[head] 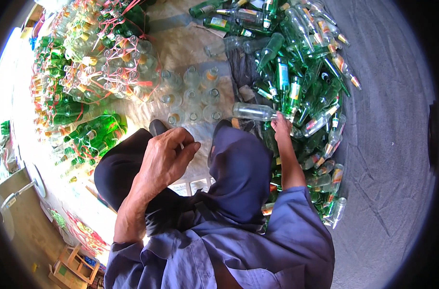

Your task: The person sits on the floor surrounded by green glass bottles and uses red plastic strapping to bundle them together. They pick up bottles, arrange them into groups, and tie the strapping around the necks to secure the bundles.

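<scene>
My right hand (281, 124) grips a clear glass bottle (254, 111) by its neck. The bottle lies level, its base pointing left, at the edge of a large heap of green and clear glass bottles (315, 83). My left hand (169, 153) is above my left knee, its fingers curled with the thumb beside them, and nothing shows in it. In front of my feet, clear glass bottles (192, 94) stand upright in close rows on the ground sheet (190, 39).
At the upper left stand bundles of clear bottles (118, 68) tied with pink string. Green bottles (96, 137) are grouped lower, beside my left knee. A grey fabric sheet (382, 144) spreads right of the heap. A wooden stool (75, 263) is at the lower left.
</scene>
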### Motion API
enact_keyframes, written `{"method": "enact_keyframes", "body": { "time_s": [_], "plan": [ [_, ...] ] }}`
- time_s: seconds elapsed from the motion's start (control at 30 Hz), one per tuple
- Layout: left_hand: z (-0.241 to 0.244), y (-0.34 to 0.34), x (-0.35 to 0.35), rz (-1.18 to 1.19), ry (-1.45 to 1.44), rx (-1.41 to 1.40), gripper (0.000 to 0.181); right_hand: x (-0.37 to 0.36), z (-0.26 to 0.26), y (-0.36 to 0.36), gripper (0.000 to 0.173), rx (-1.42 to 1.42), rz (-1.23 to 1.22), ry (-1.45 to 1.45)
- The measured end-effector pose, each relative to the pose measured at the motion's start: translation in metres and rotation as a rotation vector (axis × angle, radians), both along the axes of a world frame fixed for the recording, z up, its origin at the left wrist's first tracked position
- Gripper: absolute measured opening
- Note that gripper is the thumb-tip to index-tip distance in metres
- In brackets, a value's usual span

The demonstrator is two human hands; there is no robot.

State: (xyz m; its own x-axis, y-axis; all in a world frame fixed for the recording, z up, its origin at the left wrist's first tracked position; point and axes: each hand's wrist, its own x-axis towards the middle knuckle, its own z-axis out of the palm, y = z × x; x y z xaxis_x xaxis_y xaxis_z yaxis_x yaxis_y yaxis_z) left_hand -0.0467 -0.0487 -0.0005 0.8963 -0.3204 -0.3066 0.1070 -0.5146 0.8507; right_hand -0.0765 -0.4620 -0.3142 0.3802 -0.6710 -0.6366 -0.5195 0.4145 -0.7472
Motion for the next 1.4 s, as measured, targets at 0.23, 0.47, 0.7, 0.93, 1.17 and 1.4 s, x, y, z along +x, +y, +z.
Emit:
{"method": "enact_keyframes", "body": {
  "time_s": [0.23, 0.47, 0.7, 0.93, 1.17, 1.4],
  "plan": [
    [0.001, -0.001, -0.003, -0.027, -0.027, -0.020, 0.014, 0.002, 0.015, -0.025, 0.034, -0.016, -0.243, -0.145],
    [0.003, 0.001, -0.004, -0.021, 0.029, -0.002, 0.014, 0.007, -0.003, -0.018, 0.035, 0.058, -0.382, -0.091],
    [0.002, 0.003, -0.009, -0.062, -0.154, -0.037, 0.015, -0.017, -0.048, -0.028, 0.024, 0.178, -0.222, -0.010],
    [0.010, 0.016, -0.009, 0.073, -0.107, -0.080, 0.016, -0.089, -0.087, 0.001, 0.031, -1.379, 1.376, 0.418],
    [0.027, 0.056, -0.013, 0.420, -0.062, -0.524, 0.015, -0.183, -0.030, 0.088, 0.031, -0.148, 0.682, 0.319],
    [0.031, 0.175, -0.059, 0.810, -0.287, -0.516, 0.018, -0.278, 0.016, 0.087, 0.031, 0.010, 0.709, 0.469]
  ]
}}
